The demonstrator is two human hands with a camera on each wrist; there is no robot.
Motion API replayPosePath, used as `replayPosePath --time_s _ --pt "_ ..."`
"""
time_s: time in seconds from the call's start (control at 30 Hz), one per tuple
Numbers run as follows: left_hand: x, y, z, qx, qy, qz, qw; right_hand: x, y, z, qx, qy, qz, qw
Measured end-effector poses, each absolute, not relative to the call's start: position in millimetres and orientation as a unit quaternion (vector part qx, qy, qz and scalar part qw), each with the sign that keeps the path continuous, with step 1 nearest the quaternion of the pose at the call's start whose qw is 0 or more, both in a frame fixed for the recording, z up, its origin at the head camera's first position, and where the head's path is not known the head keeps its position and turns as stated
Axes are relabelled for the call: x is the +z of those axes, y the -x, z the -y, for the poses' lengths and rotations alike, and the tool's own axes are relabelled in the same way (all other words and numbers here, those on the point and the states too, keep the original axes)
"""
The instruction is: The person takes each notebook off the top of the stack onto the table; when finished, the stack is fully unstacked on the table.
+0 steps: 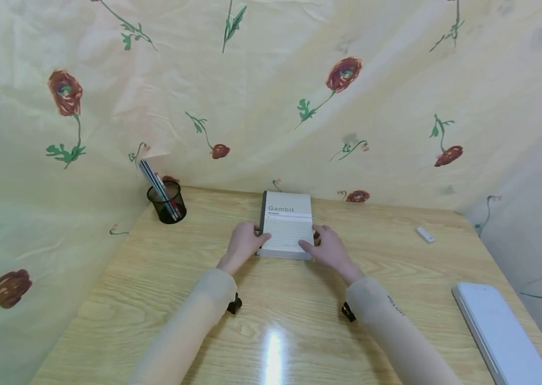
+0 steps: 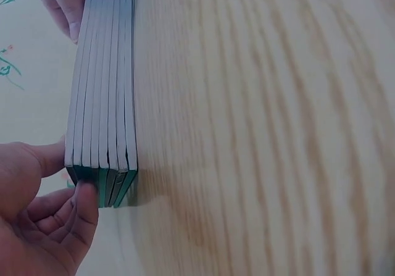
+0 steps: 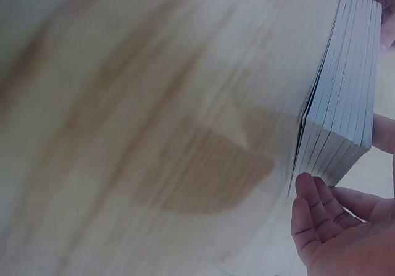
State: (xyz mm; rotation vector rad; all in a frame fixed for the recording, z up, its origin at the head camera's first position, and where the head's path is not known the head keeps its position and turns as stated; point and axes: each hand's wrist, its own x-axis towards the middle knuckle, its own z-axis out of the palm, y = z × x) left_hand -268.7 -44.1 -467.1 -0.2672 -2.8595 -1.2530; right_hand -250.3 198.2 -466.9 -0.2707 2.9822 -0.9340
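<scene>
A neat stack of several thin notebooks lies on the wooden table, its top cover white with the word "Gambit" and ruled lines. My left hand grips the left side, thumb on the top cover and fingers curled against the greenish spines, as the left wrist view shows. On the opposite side, my right hand holds the stack with its thumb over the top and fingertips at the side edges. The near page edges of the notebooks line up closely.
At the back left stands a black mesh pen cup with pens in it. A small white stick-like object lies to the right. Nearer, a long white box-like object sits by the table's right edge. Floral cloth hangs behind the table.
</scene>
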Motion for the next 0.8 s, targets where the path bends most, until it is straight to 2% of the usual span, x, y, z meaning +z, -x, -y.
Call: replayPosePath --time_s 0.33,0.47,0.8 --pt "-466 265 43 -0.407 0.060 0.912 0.018 -465 253 -198 -0.310 0.094 -0.946 0.002" --pt "-465 266 45 -0.435 0.024 0.900 0.023 -467 256 -199 -0.310 0.103 -0.945 -0.005" --pt "-458 268 74 -0.515 -0.039 0.856 0.029 -469 255 -198 -0.295 0.125 -0.947 -0.007"
